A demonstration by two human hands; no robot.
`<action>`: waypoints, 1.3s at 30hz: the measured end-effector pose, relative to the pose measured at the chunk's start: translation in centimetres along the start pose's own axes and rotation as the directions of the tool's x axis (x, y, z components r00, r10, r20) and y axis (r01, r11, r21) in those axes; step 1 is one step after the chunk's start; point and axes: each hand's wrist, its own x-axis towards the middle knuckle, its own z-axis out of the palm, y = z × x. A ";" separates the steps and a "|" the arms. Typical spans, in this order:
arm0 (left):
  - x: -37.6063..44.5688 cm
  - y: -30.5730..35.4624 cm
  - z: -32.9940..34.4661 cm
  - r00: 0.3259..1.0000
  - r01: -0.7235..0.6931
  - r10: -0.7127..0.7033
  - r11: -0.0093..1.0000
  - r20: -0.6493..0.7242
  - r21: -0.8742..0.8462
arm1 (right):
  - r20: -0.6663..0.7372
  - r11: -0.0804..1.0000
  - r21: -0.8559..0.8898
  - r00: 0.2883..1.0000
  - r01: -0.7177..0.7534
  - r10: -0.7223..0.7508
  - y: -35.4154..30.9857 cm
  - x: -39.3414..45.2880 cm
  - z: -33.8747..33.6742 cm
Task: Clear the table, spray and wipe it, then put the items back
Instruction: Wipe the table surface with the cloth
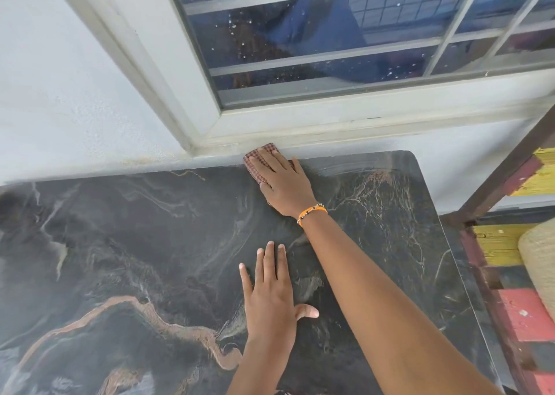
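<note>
The cloth [260, 161] is mostly hidden beneath the flat right hand [283, 182] (pattern checked), at the bench [126, 232] far edge; long axis unclear. The left hand [270, 292] is spread flat.

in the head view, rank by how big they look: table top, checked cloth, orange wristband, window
1. table top
2. window, cut off by the frame
3. checked cloth, mostly hidden under the right hand
4. orange wristband
</note>
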 end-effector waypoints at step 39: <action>-3.4 4.9 0.9 0.971 -0.237 0.237 0.971 -0.013 0.016 | -0.169 0.771 0.296 0.764 -0.563 0.623 8.6 -30.7 -3.2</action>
